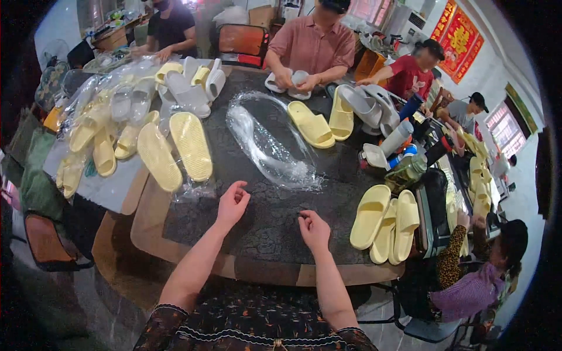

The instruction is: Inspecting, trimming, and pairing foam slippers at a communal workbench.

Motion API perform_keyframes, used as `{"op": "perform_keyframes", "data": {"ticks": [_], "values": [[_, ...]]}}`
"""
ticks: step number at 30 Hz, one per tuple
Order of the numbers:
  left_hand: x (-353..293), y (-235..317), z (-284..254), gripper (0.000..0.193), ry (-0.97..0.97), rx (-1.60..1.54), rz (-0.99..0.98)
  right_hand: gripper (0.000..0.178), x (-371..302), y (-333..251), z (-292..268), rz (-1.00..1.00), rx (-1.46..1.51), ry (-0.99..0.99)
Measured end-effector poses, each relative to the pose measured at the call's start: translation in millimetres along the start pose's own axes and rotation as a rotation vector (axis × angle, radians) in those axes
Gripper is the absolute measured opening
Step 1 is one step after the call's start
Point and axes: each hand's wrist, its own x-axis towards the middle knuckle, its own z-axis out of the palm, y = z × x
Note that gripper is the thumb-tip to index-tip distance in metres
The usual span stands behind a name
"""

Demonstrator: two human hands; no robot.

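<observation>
Above the dark tabletop [263, 222] my left hand [232, 206] is held out empty, thumb and fingers apart. To its upper left lies a pair of pale yellow slippers [193, 146], soles up, partly in clear plastic. My right hand [315, 229] is closed, thumb against fingers; a tiny dark thing shows at the fingertips, too small to name. Beyond both hands a crumpled clear plastic bag [263, 146] lies flat on the table. Several loose yellow slippers [372, 216] lie to the right of my right hand.
Bagged yellow and grey slippers [140, 99] pile up at the left. Across the table a person [313, 47] handles white slippers [301, 82]. Yellow slippers [310, 124], grey slippers [363, 105] and bottles [398, 137] stand at the right, where other people work.
</observation>
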Motion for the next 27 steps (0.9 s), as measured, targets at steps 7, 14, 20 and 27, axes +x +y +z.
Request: {"op": "perform_keyframes", "data": {"ticks": [7, 14, 20, 27], "values": [[-3, -2, -5, 0.033, 0.033, 0.03, 0.001, 0.019, 0, -4, 4, -0.039, 0.112, 0.04], [1, -7, 0, 0.031, 0.023, -0.003, -0.021, 0.019, 0, -6, -6, 0.001, 0.138, 0.03], [-2, 3, 2, 0.031, 0.013, 0.067, 0.065, 0.018, 3, 2, -1, 0.03, 0.23, 0.025], [-19, 44, 8, 0.03, -0.276, 0.33, 0.376, 0.017, 8, 14, -2, 0.094, 0.599, 0.123]]}}
